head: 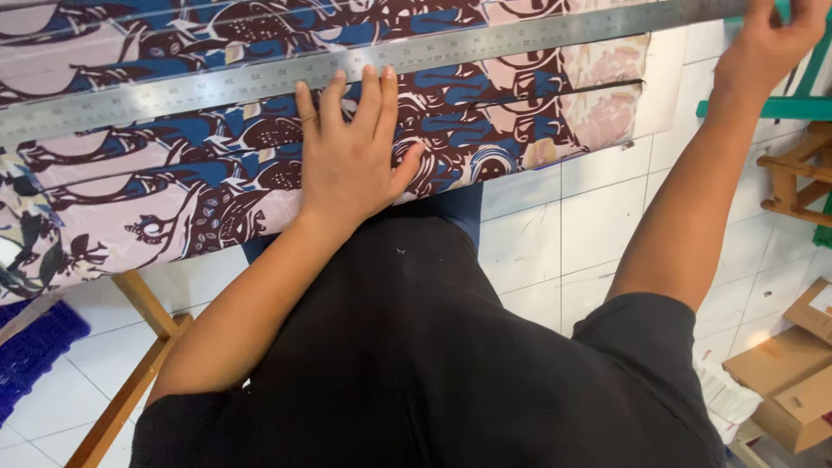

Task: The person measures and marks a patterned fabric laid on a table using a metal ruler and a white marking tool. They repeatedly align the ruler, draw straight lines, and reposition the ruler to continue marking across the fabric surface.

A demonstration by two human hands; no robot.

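Fingers (347, 104) of the left hand (351, 165) lie spread flat on the patterned cloth (217, 173), tips touching the lower edge of one long steel ruler (347, 65). The ruler runs left to right across the cloth, its right end tilted slightly up. At that end the right hand (767, 43) grips it, though how its fingers close I cannot tell.

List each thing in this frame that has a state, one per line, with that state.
Left hand: flat, fingers spread, pressing on the fabric at the ruler's edge.
Right hand: at the ruler's far end; grip partly cut off.
Metal ruler: lying flat across the fabric.
Patterned fabric: spread flat, with long straight cuts.
Cardboard boxes: on the floor, flaps open.
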